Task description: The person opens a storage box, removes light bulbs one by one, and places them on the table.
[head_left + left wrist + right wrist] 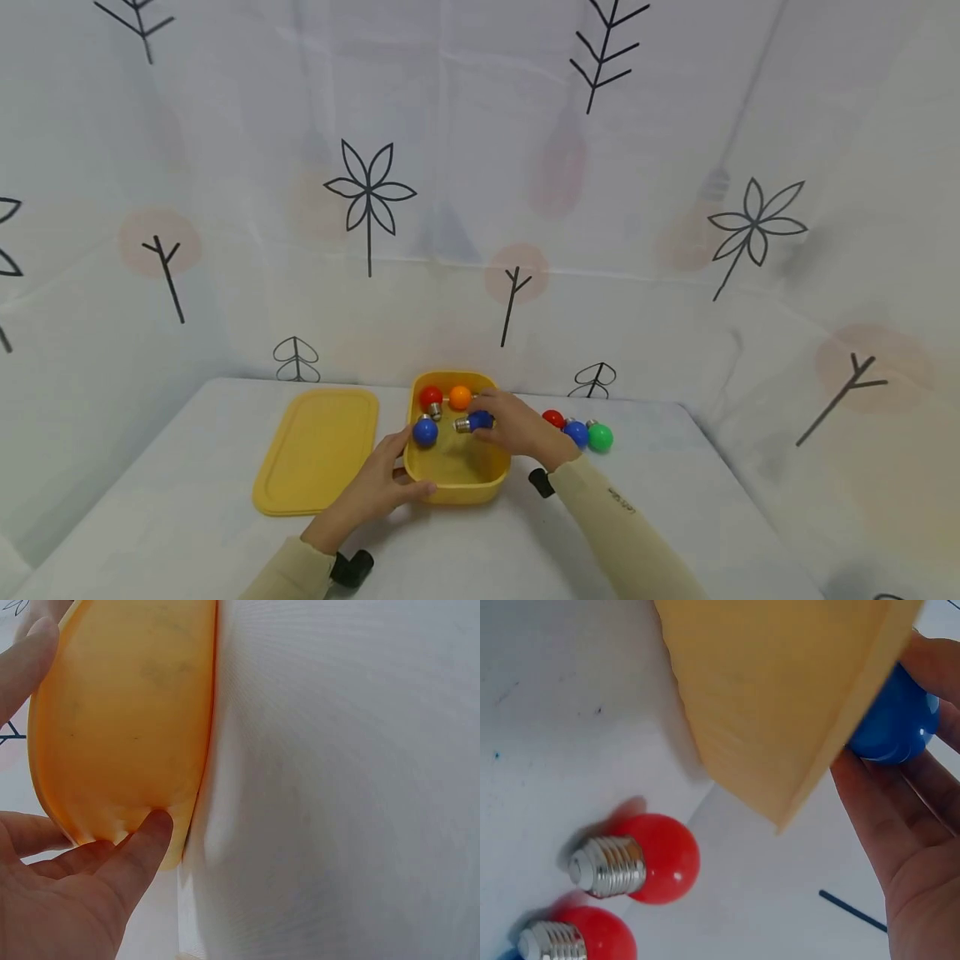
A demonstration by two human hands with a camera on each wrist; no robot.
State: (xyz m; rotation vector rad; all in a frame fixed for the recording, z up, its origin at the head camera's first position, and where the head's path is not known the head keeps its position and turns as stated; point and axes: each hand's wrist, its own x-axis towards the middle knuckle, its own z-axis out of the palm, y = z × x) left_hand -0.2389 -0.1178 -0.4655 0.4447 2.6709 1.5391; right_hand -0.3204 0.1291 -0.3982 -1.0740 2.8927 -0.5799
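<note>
In the head view, my right hand point(517, 427) pinches a blue light bulb point(480, 420) by its globe over the yellow plastic box point(468, 493), with the metal base pointing left. The right wrist view shows the blue bulb point(897, 720) between thumb and fingers at the box's rim. My left hand point(378, 481) steadies the box from its left side; in the left wrist view, its fingers point(142, 851) bear on the outer wall. Inside the box lie a red bulb point(431, 397), an orange bulb point(460, 397) and another blue bulb point(425, 432).
A yellow lid point(318, 450) lies flat on the white table point(187, 508), left of the box. To the right of the box, a red bulb point(553, 417), a blue bulb point(577, 433) and a green bulb point(601, 438) lie together. A patterned white cloth point(450, 317) hangs behind the table.
</note>
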